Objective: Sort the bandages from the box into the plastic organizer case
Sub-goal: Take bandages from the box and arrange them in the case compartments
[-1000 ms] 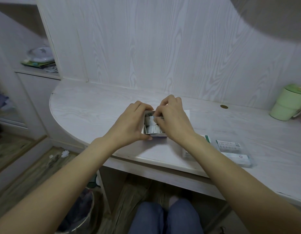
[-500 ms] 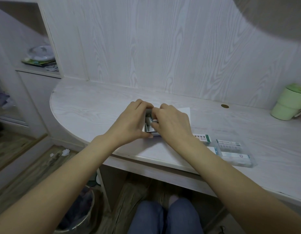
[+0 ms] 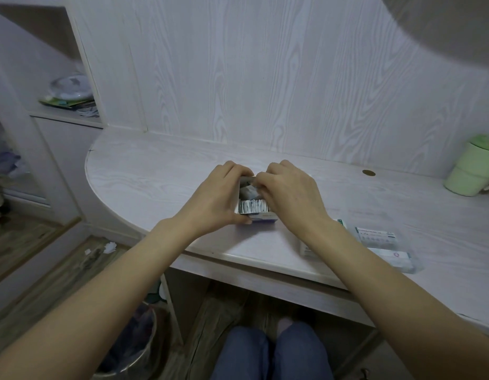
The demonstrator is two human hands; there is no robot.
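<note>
Two hands meet over an open box (image 3: 254, 208) near the worktop's (image 3: 155, 176) front edge. The left hand (image 3: 218, 198) grips its left wall; the right hand (image 3: 288, 196) curls into the top, pinching among the bandages (image 3: 251, 206) standing inside. The right forearm partly hides the clear case (image 3: 385, 248) to the right. A green cup (image 3: 470, 171) stands far right. A bin (image 3: 130, 349) sits on the floor.
</note>
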